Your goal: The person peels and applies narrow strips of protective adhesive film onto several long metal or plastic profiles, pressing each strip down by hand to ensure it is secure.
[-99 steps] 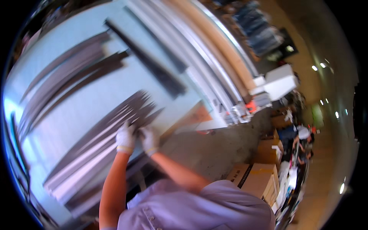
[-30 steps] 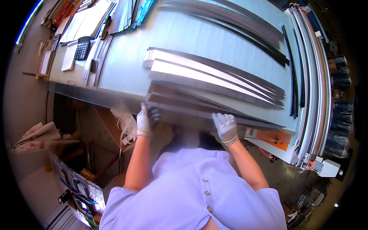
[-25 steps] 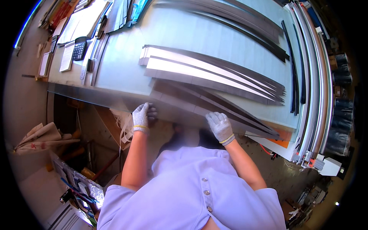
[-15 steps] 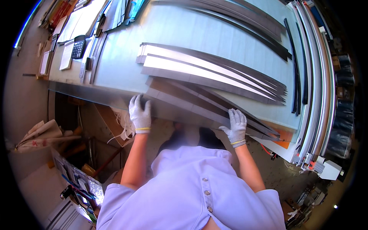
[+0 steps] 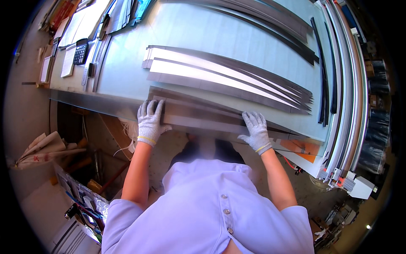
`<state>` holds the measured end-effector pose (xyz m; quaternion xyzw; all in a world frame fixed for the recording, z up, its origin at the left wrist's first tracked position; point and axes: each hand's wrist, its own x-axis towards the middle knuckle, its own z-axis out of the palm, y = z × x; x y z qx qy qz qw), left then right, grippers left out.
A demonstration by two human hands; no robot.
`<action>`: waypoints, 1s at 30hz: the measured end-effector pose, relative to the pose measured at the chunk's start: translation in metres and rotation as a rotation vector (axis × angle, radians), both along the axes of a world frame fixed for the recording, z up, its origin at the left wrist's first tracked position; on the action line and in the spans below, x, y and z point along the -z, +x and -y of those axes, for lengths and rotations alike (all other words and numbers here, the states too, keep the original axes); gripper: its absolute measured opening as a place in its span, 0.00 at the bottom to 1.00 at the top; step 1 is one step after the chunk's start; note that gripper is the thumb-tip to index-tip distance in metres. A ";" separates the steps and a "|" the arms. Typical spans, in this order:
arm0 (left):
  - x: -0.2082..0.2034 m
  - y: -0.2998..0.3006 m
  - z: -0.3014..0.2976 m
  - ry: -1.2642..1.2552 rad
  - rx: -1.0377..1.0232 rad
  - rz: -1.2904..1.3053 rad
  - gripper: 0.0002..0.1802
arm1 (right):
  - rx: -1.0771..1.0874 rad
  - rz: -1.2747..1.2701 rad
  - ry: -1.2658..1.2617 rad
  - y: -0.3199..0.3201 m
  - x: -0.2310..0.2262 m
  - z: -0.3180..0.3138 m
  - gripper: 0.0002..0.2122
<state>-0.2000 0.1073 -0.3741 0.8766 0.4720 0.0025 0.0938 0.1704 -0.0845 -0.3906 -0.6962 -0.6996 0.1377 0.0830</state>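
Several long dark grey flat strips (image 5: 203, 113) lie fanned at the near edge of the glass-topped table (image 5: 122, 63). My left hand (image 5: 149, 122), in a light grey knit glove, rests at their left end with fingers stretched and thumb apart. Further right, my right hand (image 5: 256, 130), gloved the same way, lies on the strips with its fingers extended and its thumb out over the near edge. Just beyond is another fanned group of strips (image 5: 190, 70), two of them with bright, shiny faces. The undersides of the near strips are hidden.
More dark strips (image 5: 270, 17) lie along the far side. A calculator (image 5: 80, 52), papers (image 5: 69, 60) and a metal ruler (image 5: 101, 63) are at the left. Long rails (image 5: 349, 84) border the right edge. An orange patch (image 5: 308, 151) shows at the near right corner.
The near strips have shifted left and swung more nearly parallel to the table edge. My left hand has moved onto their left end, and my right hand has moved slightly left. The view shifted a little.
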 end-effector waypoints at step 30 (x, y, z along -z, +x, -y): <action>0.066 -0.024 0.005 0.132 -0.294 -0.159 0.49 | 0.581 -0.185 0.333 0.015 0.030 0.043 0.15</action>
